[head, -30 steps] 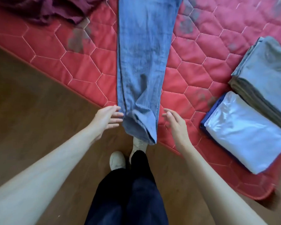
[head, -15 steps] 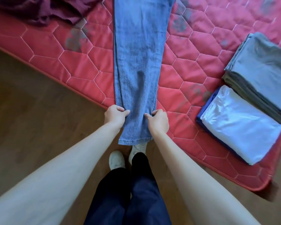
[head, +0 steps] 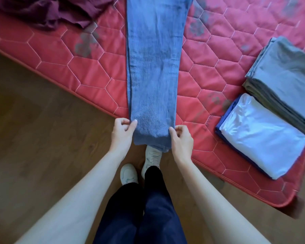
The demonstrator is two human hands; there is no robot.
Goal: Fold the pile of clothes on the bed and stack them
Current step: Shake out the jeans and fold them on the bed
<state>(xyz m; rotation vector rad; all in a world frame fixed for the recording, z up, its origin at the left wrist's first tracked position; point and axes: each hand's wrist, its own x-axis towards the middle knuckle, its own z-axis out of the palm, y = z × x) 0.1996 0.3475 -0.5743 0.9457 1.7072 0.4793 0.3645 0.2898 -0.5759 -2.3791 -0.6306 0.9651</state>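
Blue jeans [head: 153,67], legs laid together, run from 12 o'clock down the red quilted mattress [head: 88,71], hems overhanging its edge at centre. Left hand [head: 121,132] and right hand [head: 181,140] each pinch a side of the hem end. Step in hand: the lengthwise fold. Next, probably, carrying the hems toward 12 o'clock, onto the waist. Folded stacks [head: 271,131] lie at 3 o'clock; an unfolded maroon garment [head: 48,11] at 11.

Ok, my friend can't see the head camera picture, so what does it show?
Both hands, left hand and right hand, pinch the hem end of blue jeans laid flat on a red mattress. Folded clothes sit to the right, and a maroon pile lies at top left.
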